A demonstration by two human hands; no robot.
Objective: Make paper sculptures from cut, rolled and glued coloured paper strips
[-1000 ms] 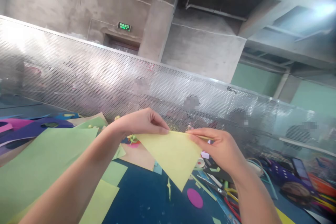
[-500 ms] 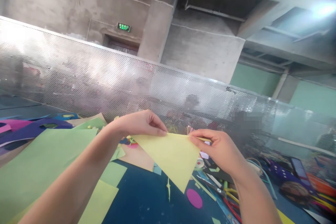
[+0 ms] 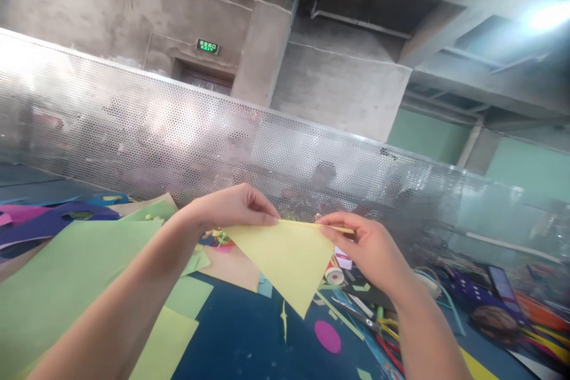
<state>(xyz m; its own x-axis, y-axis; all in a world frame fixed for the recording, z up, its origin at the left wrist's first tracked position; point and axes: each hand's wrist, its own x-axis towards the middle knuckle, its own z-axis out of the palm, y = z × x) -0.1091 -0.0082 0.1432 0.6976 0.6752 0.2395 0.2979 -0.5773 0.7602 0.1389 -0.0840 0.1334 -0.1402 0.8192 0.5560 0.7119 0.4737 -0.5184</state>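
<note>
A yellow triangular sheet of paper point(image 3: 282, 261) hangs point down between my two hands above the blue table, with a narrow folded or rolled band along its top edge. My left hand point(image 3: 243, 206) pinches the upper edge at its left part, fingers closed. On the right part of that edge, my right hand point(image 3: 356, 234) grips the paper between thumb and fingers. The thin end of the band sticks out past the right fingertips.
Green sheets point(image 3: 75, 273) and purple felt point(image 3: 66, 221) cover the left side. A magenta oval point(image 3: 328, 336), scissors point(image 3: 363, 317), a white roll point(image 3: 334, 273) and a phone point(image 3: 505, 286) lie to the right. A perforated metal panel point(image 3: 178, 124) stands behind.
The folded band along the top looks thicker, and the paper's lower tip sits slightly higher. My right hand has shifted a little up and left. Both hands still hold the sheet.
</note>
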